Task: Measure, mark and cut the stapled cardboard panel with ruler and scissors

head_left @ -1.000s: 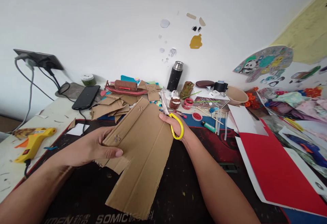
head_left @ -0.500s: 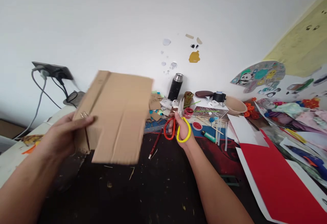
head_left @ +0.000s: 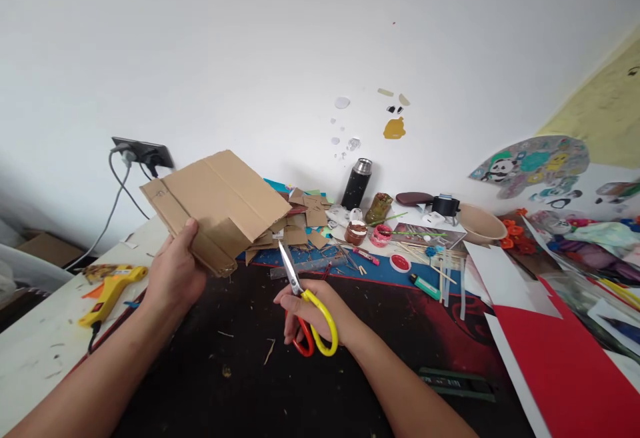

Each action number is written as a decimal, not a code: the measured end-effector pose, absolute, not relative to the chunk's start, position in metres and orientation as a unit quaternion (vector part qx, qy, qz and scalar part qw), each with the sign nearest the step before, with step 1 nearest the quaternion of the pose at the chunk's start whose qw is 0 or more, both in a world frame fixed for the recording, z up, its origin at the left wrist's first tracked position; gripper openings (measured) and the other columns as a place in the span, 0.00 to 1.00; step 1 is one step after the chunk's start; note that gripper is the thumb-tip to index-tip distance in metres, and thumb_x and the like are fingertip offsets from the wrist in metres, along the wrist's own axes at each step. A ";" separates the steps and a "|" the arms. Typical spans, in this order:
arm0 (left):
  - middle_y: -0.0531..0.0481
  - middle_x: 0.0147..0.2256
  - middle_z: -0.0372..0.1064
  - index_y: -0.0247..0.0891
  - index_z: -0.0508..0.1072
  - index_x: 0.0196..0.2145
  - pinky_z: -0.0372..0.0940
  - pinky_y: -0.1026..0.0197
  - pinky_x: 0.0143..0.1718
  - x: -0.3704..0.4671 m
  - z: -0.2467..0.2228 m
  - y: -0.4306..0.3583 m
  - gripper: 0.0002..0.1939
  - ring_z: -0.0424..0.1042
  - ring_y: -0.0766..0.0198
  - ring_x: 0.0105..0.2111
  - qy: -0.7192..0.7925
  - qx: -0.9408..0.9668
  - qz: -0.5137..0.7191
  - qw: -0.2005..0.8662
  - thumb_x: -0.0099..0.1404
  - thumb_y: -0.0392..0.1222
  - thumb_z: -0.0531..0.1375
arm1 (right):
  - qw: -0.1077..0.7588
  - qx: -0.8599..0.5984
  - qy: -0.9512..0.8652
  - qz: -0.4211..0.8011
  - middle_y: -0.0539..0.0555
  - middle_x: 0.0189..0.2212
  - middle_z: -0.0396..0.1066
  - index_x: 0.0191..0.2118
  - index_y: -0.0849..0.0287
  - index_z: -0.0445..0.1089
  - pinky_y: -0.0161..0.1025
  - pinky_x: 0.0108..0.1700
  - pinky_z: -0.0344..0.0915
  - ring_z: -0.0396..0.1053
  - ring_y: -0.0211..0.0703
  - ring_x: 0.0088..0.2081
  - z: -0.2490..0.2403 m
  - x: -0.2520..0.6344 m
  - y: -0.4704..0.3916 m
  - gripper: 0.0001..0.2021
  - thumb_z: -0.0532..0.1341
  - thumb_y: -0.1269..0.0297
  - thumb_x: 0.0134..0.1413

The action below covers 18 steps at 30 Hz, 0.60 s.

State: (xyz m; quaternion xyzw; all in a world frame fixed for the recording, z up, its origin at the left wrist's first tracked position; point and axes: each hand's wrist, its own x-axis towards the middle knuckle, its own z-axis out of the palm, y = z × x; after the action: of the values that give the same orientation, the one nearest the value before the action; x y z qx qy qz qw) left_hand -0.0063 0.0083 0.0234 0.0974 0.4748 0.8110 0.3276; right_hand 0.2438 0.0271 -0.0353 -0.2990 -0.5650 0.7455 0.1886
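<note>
My left hand [head_left: 177, 268] grips a piece of brown cardboard [head_left: 220, 191] by its lower left part, thumb on the near face. The cardboard is tilted, with fold lines and a notch cut into its lower side. Held in my right hand [head_left: 320, 311] is a pair of scissors [head_left: 293, 271] with one red and one yellow handle. Its blades are together and point up and left, below the cardboard and apart from it. Some fingers of my right hand are hidden behind the handles.
Cardboard scraps [head_left: 295, 231], paint jars [head_left: 356, 233] and a black flask [head_left: 357, 181] stand along the wall. A yellow glue gun [head_left: 113, 295] lies at left. On the right are red paper [head_left: 560, 365], a utility knife [head_left: 457, 385] and a green glue stick [head_left: 426, 287].
The cardboard has turned and tilted in my left hand. My right hand has brought the scissors down and to the left, nearer to me. The view has shifted left, showing the glue gun.
</note>
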 end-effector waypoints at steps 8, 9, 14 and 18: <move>0.47 0.54 0.86 0.41 0.83 0.54 0.80 0.65 0.48 0.033 0.021 -0.004 0.14 0.86 0.62 0.49 0.478 0.117 0.750 0.443 0.80 0.39 0.58 | 0.279 -0.324 -0.506 0.749 0.47 0.20 0.75 0.47 0.58 0.73 0.34 0.23 0.66 0.76 0.44 0.21 -0.035 0.237 0.027 0.39 0.73 0.25 0.48; 0.46 0.54 0.86 0.41 0.83 0.54 0.80 0.63 0.49 0.037 0.020 -0.005 0.14 0.86 0.60 0.47 0.480 0.117 0.741 0.454 0.80 0.38 0.59 | 0.290 -0.328 -0.501 0.747 0.47 0.20 0.75 0.47 0.58 0.73 0.34 0.22 0.66 0.76 0.44 0.20 -0.035 0.237 0.028 0.40 0.73 0.25 0.47; 0.42 0.53 0.86 0.42 0.81 0.61 0.82 0.51 0.54 0.053 0.020 -0.012 0.18 0.88 0.51 0.47 0.504 0.106 0.689 0.510 0.78 0.40 0.59 | 0.298 -0.330 -0.498 0.744 0.47 0.19 0.74 0.43 0.57 0.71 0.35 0.23 0.66 0.75 0.44 0.20 -0.033 0.238 0.029 0.37 0.76 0.27 0.44; 0.40 0.53 0.86 0.41 0.77 0.66 0.82 0.47 0.54 0.056 0.025 -0.015 0.23 0.87 0.47 0.50 0.524 0.100 0.659 0.531 0.77 0.41 0.59 | 0.292 -0.333 -0.504 0.741 0.47 0.18 0.73 0.36 0.56 0.70 0.35 0.22 0.66 0.74 0.44 0.19 -0.034 0.238 0.030 0.33 0.78 0.32 0.42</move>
State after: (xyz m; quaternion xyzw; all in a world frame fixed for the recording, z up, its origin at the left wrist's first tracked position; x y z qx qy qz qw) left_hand 0.0560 -0.0151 0.0253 0.1000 0.5236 0.6591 0.5305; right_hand 0.2376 0.0304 -0.0341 -0.3328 -0.5042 0.7415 0.2920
